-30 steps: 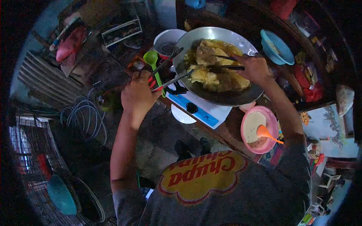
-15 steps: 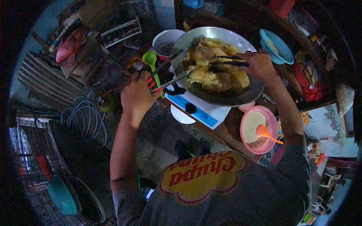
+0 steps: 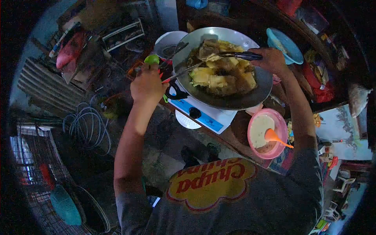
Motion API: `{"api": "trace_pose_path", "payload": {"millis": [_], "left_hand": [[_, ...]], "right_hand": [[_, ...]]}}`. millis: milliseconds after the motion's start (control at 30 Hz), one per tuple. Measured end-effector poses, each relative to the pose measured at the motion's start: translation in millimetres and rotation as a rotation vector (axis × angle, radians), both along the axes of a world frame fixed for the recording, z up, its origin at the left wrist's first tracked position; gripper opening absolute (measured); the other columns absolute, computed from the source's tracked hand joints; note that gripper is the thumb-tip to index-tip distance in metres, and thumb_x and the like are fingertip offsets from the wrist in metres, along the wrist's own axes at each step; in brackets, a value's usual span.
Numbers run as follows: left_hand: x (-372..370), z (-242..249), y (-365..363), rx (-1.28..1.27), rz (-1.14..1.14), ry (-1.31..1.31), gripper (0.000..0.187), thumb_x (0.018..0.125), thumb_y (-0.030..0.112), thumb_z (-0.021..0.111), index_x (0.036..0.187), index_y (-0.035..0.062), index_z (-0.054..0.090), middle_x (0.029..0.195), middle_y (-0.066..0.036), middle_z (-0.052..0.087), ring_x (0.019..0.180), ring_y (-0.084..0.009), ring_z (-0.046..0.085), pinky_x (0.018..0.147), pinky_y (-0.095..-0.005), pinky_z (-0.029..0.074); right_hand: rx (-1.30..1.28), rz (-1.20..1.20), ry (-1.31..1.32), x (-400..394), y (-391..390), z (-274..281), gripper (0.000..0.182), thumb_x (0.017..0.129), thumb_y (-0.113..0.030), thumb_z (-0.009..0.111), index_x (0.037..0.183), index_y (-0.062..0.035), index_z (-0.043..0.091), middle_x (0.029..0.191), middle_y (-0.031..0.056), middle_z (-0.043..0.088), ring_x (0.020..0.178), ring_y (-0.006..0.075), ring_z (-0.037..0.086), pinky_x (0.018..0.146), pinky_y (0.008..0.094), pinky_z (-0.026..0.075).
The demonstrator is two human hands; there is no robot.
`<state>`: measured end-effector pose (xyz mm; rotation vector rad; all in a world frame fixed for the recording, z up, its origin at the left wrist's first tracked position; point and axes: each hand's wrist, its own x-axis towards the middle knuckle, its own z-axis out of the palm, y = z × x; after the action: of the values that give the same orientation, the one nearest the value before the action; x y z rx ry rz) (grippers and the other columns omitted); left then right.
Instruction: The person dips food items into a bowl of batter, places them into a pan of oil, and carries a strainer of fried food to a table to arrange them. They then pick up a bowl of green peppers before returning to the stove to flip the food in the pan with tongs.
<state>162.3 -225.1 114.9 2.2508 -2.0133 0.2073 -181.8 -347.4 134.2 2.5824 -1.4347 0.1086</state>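
A wide metal wok (image 3: 235, 105) holds pale yellow battered pieces (image 3: 213, 80) in dark oil. My left hand (image 3: 148, 87), closed, grips metal tongs with red grips (image 3: 180, 73) at the wok's left side. Their two arms are spread, one reaching over the rim toward the food, the other up by the wok's left edge. My right hand (image 3: 270, 60) is closed round black-handled tongs (image 3: 241, 55) over the wok's right side, their tips at the upper pieces. The wok sits on a white and blue gas stove (image 3: 203, 115) with a black knob.
A pink bowl of pale batter (image 3: 256, 131) with an orange ladle (image 3: 274, 136) stands near my right forearm. Behind the wok are a white pot (image 3: 161, 44) and a blue bowl (image 3: 291, 55). A green ladle (image 3: 152, 59) lies beyond my left hand. A coiled hose (image 3: 88, 123) is at left.
My left hand has moved slightly up and right, covering more of the green ladle. The right-hand tongs look closer together, and the pieces in the oil have shifted.
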Motion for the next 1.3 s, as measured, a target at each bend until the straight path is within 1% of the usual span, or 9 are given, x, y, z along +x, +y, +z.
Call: {"api": "trace_pose_path", "payload": {"millis": [133, 300, 533, 633, 800, 933, 1133, 1233, 1300], "left_hand": [[-8, 5, -8, 0.035, 0.056, 0.040, 0.063, 0.062, 0.033, 0.070, 0.114, 0.0115, 0.043, 0.115, -0.011, 0.046, 0.094, -0.0287, 0.054, 0.075, -0.0382, 0.047], [-12, 10, -12, 0.078, 0.053, 0.040, 0.065, 0.064, 0.036, 0.068, 0.117, 0.0111, 0.041, 0.114, -0.012, 0.046, 0.095, -0.0287, 0.054, 0.076, -0.0372, 0.047], [-10, 7, -10, 0.041, 0.053, 0.039, 0.065, 0.062, 0.035, 0.069, 0.116, 0.0121, 0.042, 0.112, -0.012, 0.047, 0.094, -0.0292, 0.054, 0.075, -0.0374, 0.047], [2, 7, 1, 0.026, 0.070, 0.102, 0.063, 0.062, 0.034, 0.070, 0.116, 0.0132, 0.043, 0.111, -0.013, 0.048, 0.094, -0.0298, 0.054, 0.076, -0.0385, 0.046], [20, 15, 15, -0.094, 0.109, 0.154, 0.060, 0.060, 0.033, 0.071, 0.112, 0.0151, 0.047, 0.109, -0.012, 0.051, 0.091, -0.0296, 0.055, 0.075, -0.0394, 0.046], [23, 29, 23, -0.060, 0.198, 0.218, 0.059, 0.058, 0.034, 0.073, 0.109, 0.0146, 0.049, 0.100, -0.010, 0.056, 0.090, -0.0292, 0.055, 0.073, -0.0387, 0.046], [30, 41, 34, -0.161, 0.178, 0.255, 0.054, 0.058, 0.028, 0.072, 0.106, 0.0143, 0.049, 0.101, -0.011, 0.053, 0.090, -0.0303, 0.055, 0.071, -0.0401, 0.046], [31, 45, 37, -0.129, 0.162, 0.250, 0.053, 0.058, 0.028, 0.072, 0.104, 0.0127, 0.050, 0.100, -0.011, 0.053, 0.091, -0.0298, 0.054, 0.071, -0.0398, 0.046], [34, 40, 41, -0.159, 0.123, 0.250, 0.052, 0.058, 0.028, 0.072, 0.103, 0.0120, 0.051, 0.100, -0.012, 0.053, 0.090, -0.0301, 0.054, 0.071, -0.0397, 0.046]], "right_hand": [[0.057, 0.012, -0.040, 1, 10, 5, 0.047, 0.063, -0.037, 0.066, 0.105, -0.0196, 0.057, 0.088, 0.0088, 0.061, 0.077, 0.0259, 0.059, 0.068, 0.0368, 0.046], [-0.042, -0.035, 0.111, 20, 22, 5, 0.050, 0.064, -0.042, 0.063, 0.108, -0.0205, 0.054, 0.089, 0.0105, 0.061, 0.078, 0.0272, 0.059, 0.068, 0.0381, 0.047], [-0.006, -0.064, 0.164, 45, 18, -18, 0.051, 0.066, -0.049, 0.058, 0.109, -0.0209, 0.054, 0.085, 0.0127, 0.061, 0.076, 0.0286, 0.060, 0.066, 0.0402, 0.047], [-0.009, -0.055, 0.114, 41, 8, -13, 0.050, 0.066, -0.050, 0.058, 0.108, -0.0214, 0.055, 0.085, 0.0122, 0.061, 0.075, 0.0297, 0.060, 0.066, 0.0402, 0.047], [-0.030, -0.177, -0.053, 34, -4, 10, 0.051, 0.065, -0.053, 0.059, 0.106, -0.0219, 0.057, 0.097, 0.0108, 0.059, 0.083, 0.0284, 0.059, 0.075, 0.0365, 0.046], [0.090, -0.254, -0.190, 46, 0, 32, 0.054, 0.065, -0.056, 0.057, 0.104, -0.0192, 0.059, 0.101, 0.0101, 0.058, 0.089, 0.0262, 0.057, 0.078, 0.0350, 0.044], [0.085, -0.145, -0.137, 81, 2, -14, 0.055, 0.064, -0.056, 0.058, 0.105, -0.0186, 0.058, 0.097, 0.0107, 0.059, 0.087, 0.0262, 0.058, 0.077, 0.0354, 0.044], [0.234, -0.166, -0.123, 101, 27, -2, 0.054, 0.064, -0.054, 0.059, 0.105, -0.0184, 0.058, 0.096, 0.0103, 0.060, 0.086, 0.0263, 0.058, 0.076, 0.0367, 0.045], [0.210, -0.143, -0.116, 90, 31, 8, 0.053, 0.064, -0.053, 0.059, 0.104, -0.0186, 0.058, 0.095, 0.0100, 0.060, 0.084, 0.0267, 0.058, 0.074, 0.0370, 0.046]]}}
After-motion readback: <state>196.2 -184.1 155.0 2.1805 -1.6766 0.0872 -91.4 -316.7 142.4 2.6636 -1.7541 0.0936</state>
